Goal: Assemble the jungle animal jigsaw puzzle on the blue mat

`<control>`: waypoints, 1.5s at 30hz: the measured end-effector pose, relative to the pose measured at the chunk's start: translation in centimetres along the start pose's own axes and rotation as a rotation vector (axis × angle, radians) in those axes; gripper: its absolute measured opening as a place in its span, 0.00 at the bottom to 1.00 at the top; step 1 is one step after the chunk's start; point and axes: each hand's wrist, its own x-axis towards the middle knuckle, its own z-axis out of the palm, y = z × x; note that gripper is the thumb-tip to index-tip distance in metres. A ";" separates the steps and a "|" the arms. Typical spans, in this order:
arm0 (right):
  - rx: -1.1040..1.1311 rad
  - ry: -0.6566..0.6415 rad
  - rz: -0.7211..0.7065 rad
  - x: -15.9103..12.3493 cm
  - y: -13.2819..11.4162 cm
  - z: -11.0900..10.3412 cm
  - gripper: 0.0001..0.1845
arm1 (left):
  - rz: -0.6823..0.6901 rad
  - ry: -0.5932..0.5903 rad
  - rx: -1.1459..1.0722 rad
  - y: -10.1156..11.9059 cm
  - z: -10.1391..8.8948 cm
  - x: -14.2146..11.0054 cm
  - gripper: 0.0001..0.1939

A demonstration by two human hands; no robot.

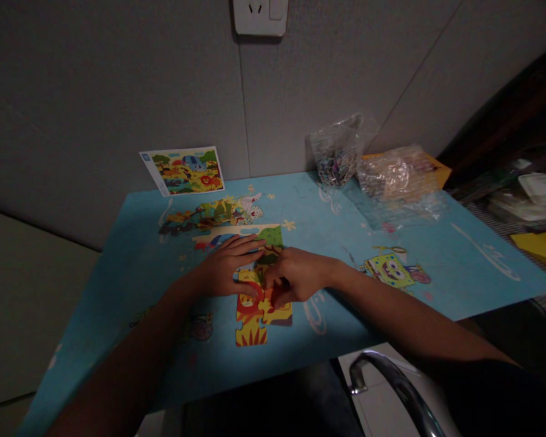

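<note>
A partly joined jigsaw puzzle lies on a blue cartoon-print tabletop. My left hand rests across its left side, fingers spread and thumb reaching toward a lion piece. With fingers curled down, my right hand has its thumb and index finger on an orange and yellow puzzle piece at the lower right. Below the lion sits a yellow piece with red spikes. Both hands hide the puzzle's middle, and the exact grip of the right fingertips is partly covered.
Loose puzzle pieces are heaped behind the puzzle. A picture card leans on the wall at the back left. Clear plastic bags, one holding small items, and an orange packet lie at the back right. A metal chair armrest is near me.
</note>
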 end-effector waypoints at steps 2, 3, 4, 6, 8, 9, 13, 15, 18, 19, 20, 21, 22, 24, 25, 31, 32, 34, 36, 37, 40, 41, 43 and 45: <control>0.000 -0.029 -0.015 0.1 -0.3 0.5 0.12 | 0.009 0.005 -0.007 0.0 0.0 0.0 0.47; -0.003 -0.044 -0.019 0.1 -0.5 0.6 0.13 | 0.015 0.009 -0.011 0.0 0.0 0.0 0.46; -0.004 -0.058 -0.023 0.2 -0.6 0.8 0.13 | 0.020 0.013 -0.016 0.0 0.0 0.0 0.46; -0.013 -0.072 -0.031 0.2 -0.8 1.0 0.14 | 0.027 0.014 -0.026 -0.1 0.0 0.0 0.46; -0.028 -0.073 -0.036 0.1 -0.9 1.0 0.14 | 0.032 0.015 -0.033 -0.1 0.0 0.0 0.46; -0.035 -0.076 -0.039 0.1 -1.0 1.0 0.14 | 0.034 0.020 -0.035 -0.2 0.0 0.0 0.46; -0.043 -0.083 -0.052 0.1 -1.1 0.8 0.12 | 0.036 0.038 -0.038 -0.2 0.2 -0.1 0.46; -0.037 -0.083 -0.050 0.1 -1.1 0.8 0.12 | 0.029 0.035 -0.040 -0.2 0.2 -0.1 0.45; -0.035 -0.094 -0.037 0.1 -1.0 0.8 0.13 | 0.016 0.018 -0.048 -0.1 0.0 0.0 0.46; -0.038 -0.095 -0.037 0.1 -1.1 0.8 0.13 | 0.013 0.012 -0.048 0.0 0.0 0.0 0.46; -0.042 -0.093 -0.037 0.1 -1.1 0.7 0.14 | 0.011 0.006 -0.047 0.0 -0.1 0.0 0.46; -0.046 -0.088 -0.035 0.0 -1.2 0.7 0.14 | 0.008 0.003 -0.043 0.1 -0.1 0.1 0.46; -0.050 -0.083 -0.029 0.1 -1.3 0.6 0.14 | 0.007 0.001 -0.037 0.1 -0.2 0.1 0.46; -0.044 -0.083 -0.010 0.1 -1.4 0.6 0.14 | 0.009 0.003 -0.026 0.1 -0.2 0.0 0.45; -0.031 -0.083 -0.001 0.1 -1.4 0.6 0.15 | 0.012 0.005 -0.023 0.2 -0.2 0.0 0.45; 0.087 0.007 -0.023 0.0 0.2 0.6 0.12 | 0.020 0.014 -0.026 0.0 0.0 -0.1 0.46; 0.091 0.031 -0.020 -0.1 0.5 0.4 0.09 | 0.018 0.016 -0.026 0.0 0.0 -0.1 0.46; 0.097 0.051 0.000 -0.2 1.1 0.2 0.06 | 0.015 0.017 -0.026 0.0 0.0 -0.1 0.46; 0.108 0.050 0.018 -0.3 1.5 -0.1 0.06 | 0.010 0.012 -0.025 0.0 0.0 -0.1 0.46; 0.110 0.051 0.024 -0.4 1.5 -0.1 0.06 | 0.004 0.010 -0.024 0.0 0.0 -0.1 0.46; 0.113 0.051 0.022 -0.4 1.5 -0.2 0.03 | -0.004 0.008 -0.021 0.1 -0.1 -0.1 0.45; 0.113 0.047 0.021 -0.4 1.5 -0.2 0.05 | -0.003 0.008 -0.018 0.2 -0.1 -0.1 0.45; 0.113 0.039 0.024 -0.4 1.4 -0.2 0.09 | 0.005 0.010 -0.009 0.3 -0.2 -0.1 0.44; 0.097 0.034 0.028 -0.4 1.4 -0.2 0.12 | 0.005 0.011 -0.007 0.3 -0.2 0.0 0.44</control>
